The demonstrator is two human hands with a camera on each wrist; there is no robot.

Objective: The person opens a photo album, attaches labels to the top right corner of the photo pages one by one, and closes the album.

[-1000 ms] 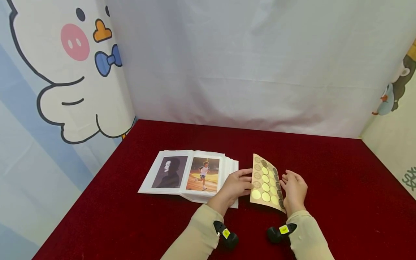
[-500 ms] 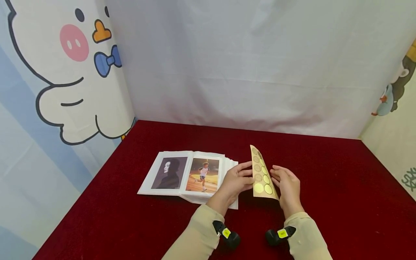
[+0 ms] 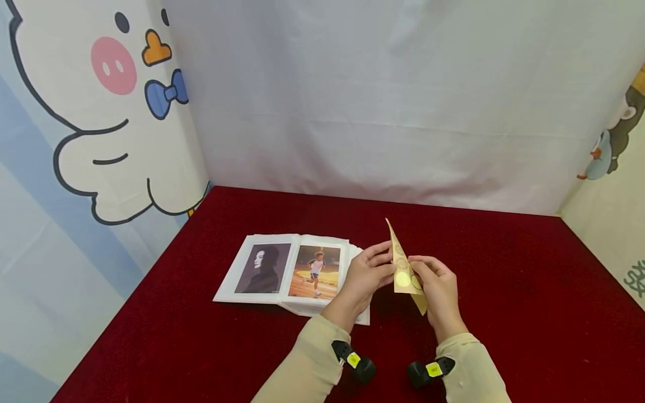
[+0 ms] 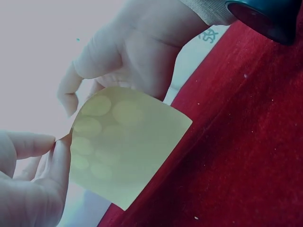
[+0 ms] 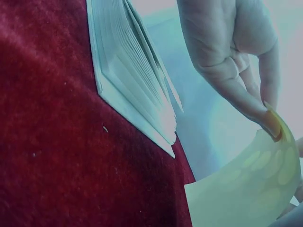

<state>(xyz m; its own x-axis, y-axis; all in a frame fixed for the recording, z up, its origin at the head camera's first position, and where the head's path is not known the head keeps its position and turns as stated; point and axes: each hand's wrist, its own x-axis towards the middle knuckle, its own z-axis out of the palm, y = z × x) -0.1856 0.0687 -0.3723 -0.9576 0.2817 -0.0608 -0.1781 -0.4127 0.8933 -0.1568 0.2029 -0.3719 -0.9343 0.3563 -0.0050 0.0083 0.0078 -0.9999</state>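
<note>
Sticker sheet (image 3: 405,267): lifted off the red tablecloth (image 3: 504,291), nearly edge-on, gold round stickers showing (several spots already bare).
Left hand (image 3: 365,278): pinching the sheet's left edge, thumb against fingers.
Right hand (image 3: 437,288): fingertips curled onto the sheet's sticker face.
Photo album (image 3: 292,271): open flat, just left of the hands, portrait and runner photo visible.

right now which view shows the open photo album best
The head view: the photo album lies open on the red table, both photos visible, beside the left hand. The right wrist view shows only its page edges from the side. The left wrist view shows none of it, just the sticker sheet.
</note>
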